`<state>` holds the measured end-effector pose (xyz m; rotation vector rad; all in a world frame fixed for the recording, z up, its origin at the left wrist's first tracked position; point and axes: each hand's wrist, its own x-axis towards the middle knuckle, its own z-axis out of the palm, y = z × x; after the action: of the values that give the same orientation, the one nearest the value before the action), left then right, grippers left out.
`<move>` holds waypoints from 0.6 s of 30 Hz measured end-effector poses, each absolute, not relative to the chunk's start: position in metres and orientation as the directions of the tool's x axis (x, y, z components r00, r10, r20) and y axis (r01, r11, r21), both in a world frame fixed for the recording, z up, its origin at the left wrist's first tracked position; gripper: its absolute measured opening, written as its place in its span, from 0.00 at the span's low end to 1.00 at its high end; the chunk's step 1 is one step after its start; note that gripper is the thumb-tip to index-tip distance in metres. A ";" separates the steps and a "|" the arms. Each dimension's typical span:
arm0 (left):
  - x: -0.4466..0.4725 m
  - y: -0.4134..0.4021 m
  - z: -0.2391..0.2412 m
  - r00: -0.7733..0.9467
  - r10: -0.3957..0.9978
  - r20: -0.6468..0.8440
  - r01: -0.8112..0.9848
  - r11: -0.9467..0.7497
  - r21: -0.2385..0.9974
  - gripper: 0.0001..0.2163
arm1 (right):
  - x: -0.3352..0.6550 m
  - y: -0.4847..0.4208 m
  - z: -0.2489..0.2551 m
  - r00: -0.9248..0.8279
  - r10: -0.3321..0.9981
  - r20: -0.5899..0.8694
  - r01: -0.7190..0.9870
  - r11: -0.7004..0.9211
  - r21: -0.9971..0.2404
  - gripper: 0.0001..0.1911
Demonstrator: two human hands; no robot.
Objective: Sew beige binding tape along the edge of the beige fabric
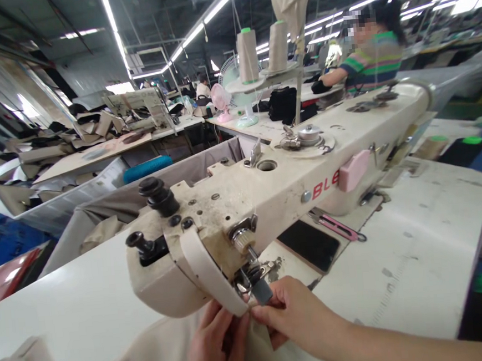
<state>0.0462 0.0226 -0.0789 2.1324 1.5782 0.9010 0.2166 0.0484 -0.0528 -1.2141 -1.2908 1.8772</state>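
Beige cloth [163, 353], creased, is pinched by both hands, left hand [218, 343] and right hand [295, 312], at lower centre under the sewing machine [267, 195], its long axis running lower-left to upper-right.

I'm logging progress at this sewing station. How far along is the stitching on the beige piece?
Done: the beige fabric already lies on the white table, up at the sewing machine head. In hand: the left hand and right hand pinch its edge just below the needle area. Left: no finished seam shows on the visible cloth, so the stitching itself seems still ahead.
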 end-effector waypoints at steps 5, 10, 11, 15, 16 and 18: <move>0.045 0.027 -0.071 0.211 0.971 0.112 0.669 -0.227 0.708 0.09 | 0.217 0.048 -0.052 -0.387 0.881 -0.270 0.121 -0.242 -0.963 0.08; 0.045 0.032 -0.074 0.123 0.992 0.012 0.598 -0.084 0.797 0.07 | 0.219 0.038 -0.056 -0.382 0.884 -0.268 0.160 -0.222 -0.962 0.14; 0.045 0.032 -0.073 0.085 0.996 0.021 0.639 -0.071 0.766 0.07 | 0.219 0.035 -0.057 -0.404 0.875 -0.266 0.197 -0.200 -0.960 0.22; 0.048 0.036 -0.066 -0.078 0.995 0.055 0.761 0.024 0.648 0.06 | 0.221 0.028 -0.058 -0.509 0.836 -0.204 0.303 -0.048 -0.952 0.21; 0.049 0.037 -0.064 -0.102 0.994 0.034 0.755 0.055 0.653 0.06 | 0.221 0.029 -0.056 -0.520 0.835 -0.179 0.309 -0.011 -0.951 0.18; 0.050 0.040 -0.061 -0.142 0.990 -0.001 0.746 0.108 0.657 0.07 | 0.221 0.032 -0.052 -0.535 0.831 -0.154 0.337 0.043 -0.941 0.14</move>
<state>0.0504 0.0396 -0.0611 1.6866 1.9471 0.7285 0.2209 0.0316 -0.0523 -1.1735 -1.8900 1.5028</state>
